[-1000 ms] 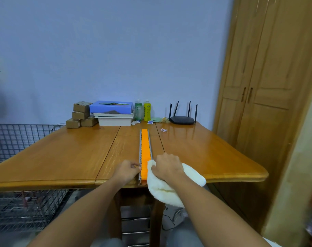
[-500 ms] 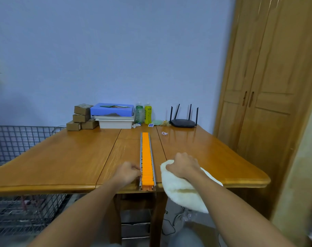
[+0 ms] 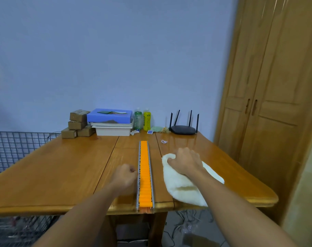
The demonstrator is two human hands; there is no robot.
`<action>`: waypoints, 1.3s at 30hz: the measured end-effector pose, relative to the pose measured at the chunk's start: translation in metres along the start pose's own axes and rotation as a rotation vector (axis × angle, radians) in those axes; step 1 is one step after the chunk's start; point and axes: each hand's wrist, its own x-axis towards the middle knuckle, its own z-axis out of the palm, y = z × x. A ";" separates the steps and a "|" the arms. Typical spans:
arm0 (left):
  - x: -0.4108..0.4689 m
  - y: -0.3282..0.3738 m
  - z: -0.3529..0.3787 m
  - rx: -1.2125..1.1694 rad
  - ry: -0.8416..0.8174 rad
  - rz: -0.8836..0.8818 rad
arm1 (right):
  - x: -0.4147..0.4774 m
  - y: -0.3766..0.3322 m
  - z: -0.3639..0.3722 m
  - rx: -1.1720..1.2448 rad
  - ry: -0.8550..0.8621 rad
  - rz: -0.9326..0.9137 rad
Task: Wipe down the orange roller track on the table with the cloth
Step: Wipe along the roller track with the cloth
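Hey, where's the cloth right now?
In the head view, the white cloth lies on the table right of the orange roller track, gripped by the right hand.

One view is supplied, taken by a wide-angle camera worn on the head. The scene is viewed from the near edge of the counter [image 3: 62,175], facing forward and slightly downward toward the blue wall [image 3: 116,59]. The orange roller track [image 3: 145,172] is seen lengthwise, running away from the camera near the frame's centre line. Both forearms enter from the bottom edge. The left hand [image 3: 125,177], right hand [image 3: 185,162] and cloth [image 3: 183,189] are seen at close range from behind and above. The router [image 3: 182,130] at the far edge appears small. The wardrobe doors [image 3: 276,122] are bowed by the lens at the right.
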 end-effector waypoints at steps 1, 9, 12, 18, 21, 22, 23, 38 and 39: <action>0.007 0.001 -0.003 0.016 0.009 0.009 | 0.006 -0.001 0.001 0.001 -0.002 0.002; 0.056 0.010 -0.033 0.095 0.059 0.061 | 0.060 -0.013 0.004 -0.009 0.010 -0.042; 0.076 0.006 -0.038 0.101 0.055 0.056 | 0.083 -0.018 0.009 -0.011 0.021 -0.062; 0.113 -0.003 -0.038 0.123 0.039 0.032 | 0.125 -0.018 0.025 -0.033 0.008 -0.077; 0.134 -0.005 -0.034 0.119 0.028 0.030 | 0.143 -0.011 0.037 -0.031 0.000 -0.077; 0.141 -0.004 -0.031 0.124 0.026 0.032 | 0.149 -0.009 0.041 -0.033 -0.001 -0.079; 0.146 -0.003 -0.029 0.129 0.025 0.030 | 0.154 -0.008 0.045 -0.037 -0.002 -0.080; 0.201 -0.030 0.016 0.138 -0.044 -0.026 | 0.199 0.007 0.122 -0.053 -0.071 -0.053; 0.202 -0.032 0.017 0.138 -0.039 -0.027 | 0.199 0.008 0.124 -0.053 -0.072 -0.057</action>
